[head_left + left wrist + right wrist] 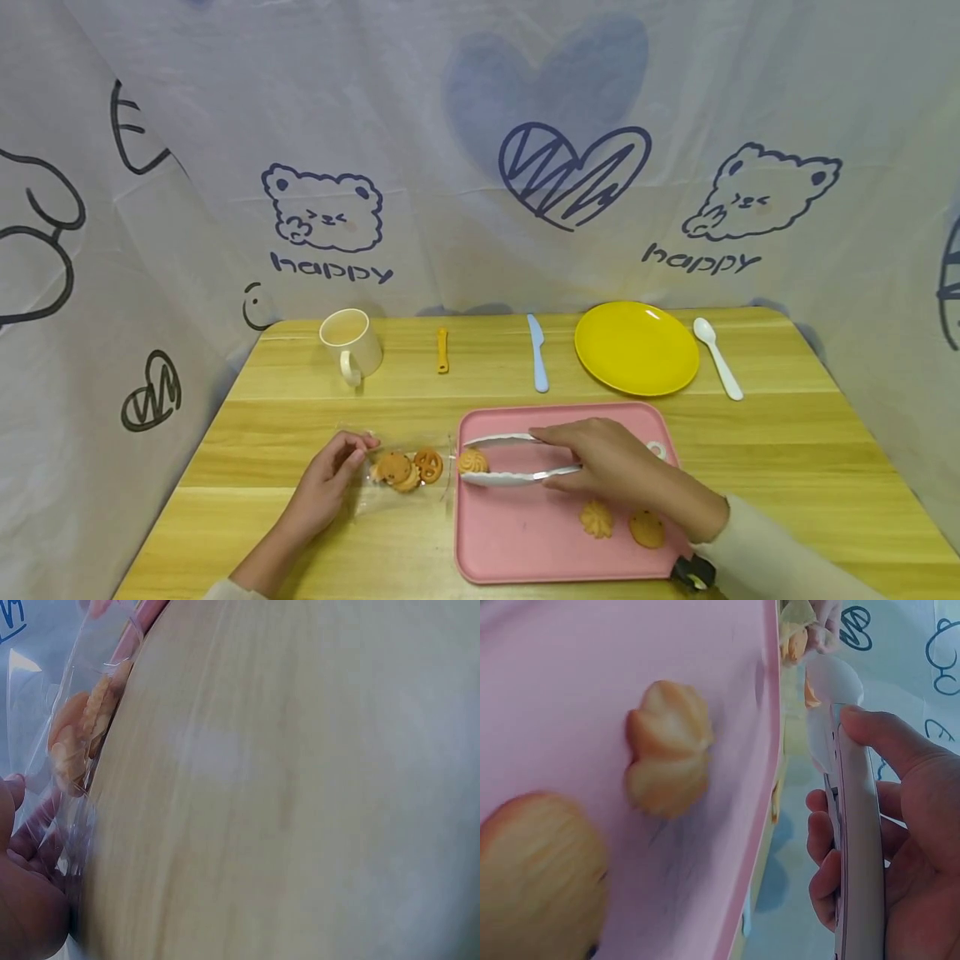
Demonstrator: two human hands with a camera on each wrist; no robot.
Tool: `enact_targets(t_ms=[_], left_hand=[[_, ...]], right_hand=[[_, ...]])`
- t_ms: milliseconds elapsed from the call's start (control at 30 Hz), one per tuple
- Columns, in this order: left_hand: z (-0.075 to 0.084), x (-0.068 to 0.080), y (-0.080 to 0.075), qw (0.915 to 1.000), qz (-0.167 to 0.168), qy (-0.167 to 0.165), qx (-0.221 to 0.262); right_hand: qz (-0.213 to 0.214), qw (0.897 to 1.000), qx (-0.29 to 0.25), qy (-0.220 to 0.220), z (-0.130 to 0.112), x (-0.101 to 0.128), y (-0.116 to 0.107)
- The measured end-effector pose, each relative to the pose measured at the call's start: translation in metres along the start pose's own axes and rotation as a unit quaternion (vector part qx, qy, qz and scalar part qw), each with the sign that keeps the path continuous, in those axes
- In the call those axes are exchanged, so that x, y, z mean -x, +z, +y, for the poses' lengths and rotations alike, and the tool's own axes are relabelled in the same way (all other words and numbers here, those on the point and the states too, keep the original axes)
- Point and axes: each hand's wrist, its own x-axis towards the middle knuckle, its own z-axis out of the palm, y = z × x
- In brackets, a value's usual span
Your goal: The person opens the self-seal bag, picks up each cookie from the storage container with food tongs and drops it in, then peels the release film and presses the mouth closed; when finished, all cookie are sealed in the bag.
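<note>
My right hand grips white tongs over the pink tray; the tong tips pinch a small cookie at the tray's left edge. The right wrist view shows my fingers curled round the tongs. My left hand pinches the left end of a clear plastic bag lying on the wooden table, with several cookies inside. In the left wrist view the bagged cookies sit just past my fingers. Two more cookies lie on the tray.
Along the table's far side stand a cream mug, a small yellow utensil, a light blue plastic knife, a yellow plate and a white spoon. A printed cloth backdrop surrounds the table.
</note>
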Motion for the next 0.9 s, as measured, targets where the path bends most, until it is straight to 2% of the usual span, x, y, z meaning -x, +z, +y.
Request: enact_targets(t_ms=[400, 900], left_hand=[[-0.001, 0.0, 0.0, 0.9999, -0.005, 0.009, 0.006], [-0.003, 0.0, 0.0, 0.9998, -0.002, 0.016, 0.01]], right_hand=[[-0.024, 0.999, 0.022, -0.042, -0.026, -0.044, 0.019], [-0.02, 0.998, 0.036, -0.048, -0.042, -0.073, 0.039]])
